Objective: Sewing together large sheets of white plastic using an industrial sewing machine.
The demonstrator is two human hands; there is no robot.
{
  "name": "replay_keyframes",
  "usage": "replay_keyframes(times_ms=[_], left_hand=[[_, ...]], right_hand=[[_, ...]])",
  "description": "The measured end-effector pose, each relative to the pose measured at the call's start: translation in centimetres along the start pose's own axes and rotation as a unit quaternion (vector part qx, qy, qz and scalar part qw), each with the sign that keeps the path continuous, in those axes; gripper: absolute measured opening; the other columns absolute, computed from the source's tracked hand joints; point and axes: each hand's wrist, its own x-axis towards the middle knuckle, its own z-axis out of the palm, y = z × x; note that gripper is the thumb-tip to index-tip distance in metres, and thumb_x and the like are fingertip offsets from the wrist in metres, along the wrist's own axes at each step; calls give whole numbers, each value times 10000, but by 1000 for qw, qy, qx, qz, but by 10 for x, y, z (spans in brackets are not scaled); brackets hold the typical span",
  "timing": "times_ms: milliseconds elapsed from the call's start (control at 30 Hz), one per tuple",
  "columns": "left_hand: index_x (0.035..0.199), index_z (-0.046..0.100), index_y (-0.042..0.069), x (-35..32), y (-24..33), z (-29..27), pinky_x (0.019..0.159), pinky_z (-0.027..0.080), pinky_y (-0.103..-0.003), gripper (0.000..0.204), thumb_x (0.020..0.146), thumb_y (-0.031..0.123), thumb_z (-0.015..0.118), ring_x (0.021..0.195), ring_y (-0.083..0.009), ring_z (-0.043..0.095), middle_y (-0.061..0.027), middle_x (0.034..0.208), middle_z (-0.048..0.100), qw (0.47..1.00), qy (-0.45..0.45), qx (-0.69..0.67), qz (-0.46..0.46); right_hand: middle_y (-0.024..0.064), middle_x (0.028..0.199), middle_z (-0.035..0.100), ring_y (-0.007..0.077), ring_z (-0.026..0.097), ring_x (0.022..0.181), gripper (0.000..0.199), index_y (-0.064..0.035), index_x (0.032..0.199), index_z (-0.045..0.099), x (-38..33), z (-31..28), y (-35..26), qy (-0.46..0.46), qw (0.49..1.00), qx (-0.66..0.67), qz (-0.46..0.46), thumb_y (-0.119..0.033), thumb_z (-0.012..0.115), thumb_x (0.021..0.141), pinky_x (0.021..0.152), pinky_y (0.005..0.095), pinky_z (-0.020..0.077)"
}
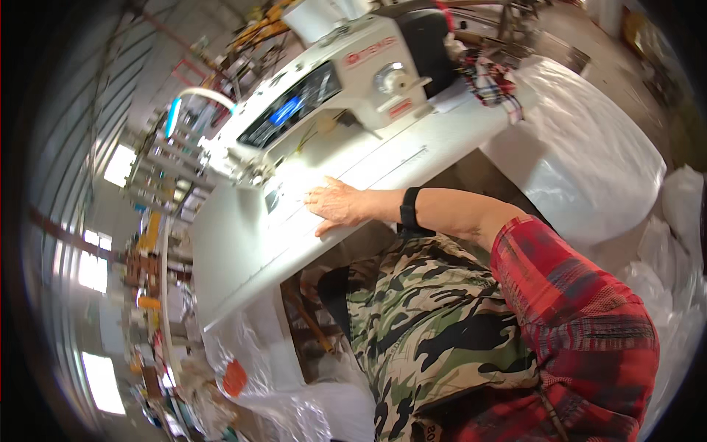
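My right hand [340, 204] rests palm down on the white bed [243, 258] of a sewing machine [331, 81], near the needle area. Its fingers lie flat and a little apart, with the thumb towards my lap. No held thing can be made out in it, though glare washes out the surface around the fingertips. A black band [409, 210] circles that wrist. The machine's needle end [254, 173] is just beyond the hand and to its left, brightly lit. My left hand does not show.
Crumpled plaid cloth [490, 81] lies at the table's right end, beside a large whitish plastic-wrapped bundle [589, 155]. Clear plastic bags [294, 412] hang or lie below the table's left end. A curved lamp [174, 118] glows behind the machine. Cluttered shelving [151, 287] stands at the left.
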Motion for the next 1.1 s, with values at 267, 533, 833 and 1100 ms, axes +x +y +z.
replay_keyframes(times_ms=[267, 533, 833, 1100], left_hand=[[1148, 631, -85, 23, 59, 116, 905, 521, -349, 286, 981, 104, 497, 1037, -263, 639, -184, 1211, 634, 972, -99, -131, 167], [1119, 630, -106, 39, 129, 198, 943, 503, -340, 248, 984, 35, 477, 1036, -255, 636, -161, 1221, 639, 940, -218, -215, 151], [1103, 632, -104, 87, 111, 309, 923, 499, -328, 255, 939, 74, 552, 1027, -236, 644, -159, 1180, 665, 931, -309, -144, 127], [1288, 505, -129, 101, 91, 373, 1078, 386, -417, 549, 918, 263, 611, 1273, -378, 501, -293, 1345, 525, 905, -405, 13, 130]], right_hand=[[118, 1155, 607, 242, 508, 1186, 695, 7, 1061, 648, -65, -13, 34, 94, 994, -44, 42, -645, 599, 824, 979, 485, 357], [139, 1336, 557, 267, 429, 1333, 699, 23, 1175, 599, -84, -50, 24, 56, 991, -6, 123, -594, 610, 845, 1065, 462, 318], [146, 1321, 569, 289, 410, 1352, 653, -8, 1170, 619, -88, -39, 23, 161, 982, -64, 77, -581, 597, 857, 1139, 513, 264], [112, 1271, 601, 289, 440, 1317, 586, -20, 1131, 643, -89, -50, 18, 144, 984, -40, 98, -520, 661, 826, 1133, 527, 271]])
